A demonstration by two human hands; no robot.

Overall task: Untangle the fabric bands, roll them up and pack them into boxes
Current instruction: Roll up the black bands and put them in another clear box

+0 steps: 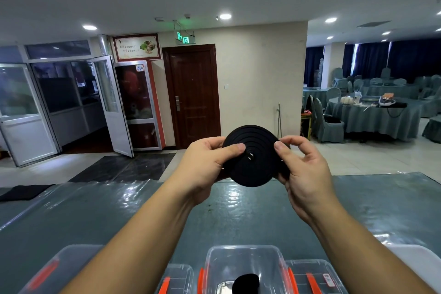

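The left hand (205,162) pinched the left side of a rolled black fabric band (253,157), thumb flat on the near face and the other fingers curled behind it. The right hand (303,169) pinched the right edge, thumb tip on the face, forefinger hooked over the rim. Between them the band was held up on edge in the air above the table (119,210), its flat spiral facing the camera, with a few small gaps showing at the centre. That two-sided pinch probably served to keep the turns from springing loose; whether the outer end was tucked in could not be made out.

Below the forearms, at the near edge of the table, stood clear plastic boxes with orange clasps. The middle box (245,267) was open and held a dark thing, likely another band, low in the view and cut off by the frame. A lidded box (312,274) sat just to its right, another (176,277) to its left, and a blurred one (55,267) further left. The roll looked about ready to go down into the open box, and nothing lay between it and the box but the person's own arms.

Beyond the table were a brown door (191,95), glass partitions (59,102) and a dining table with covered chairs (372,112).
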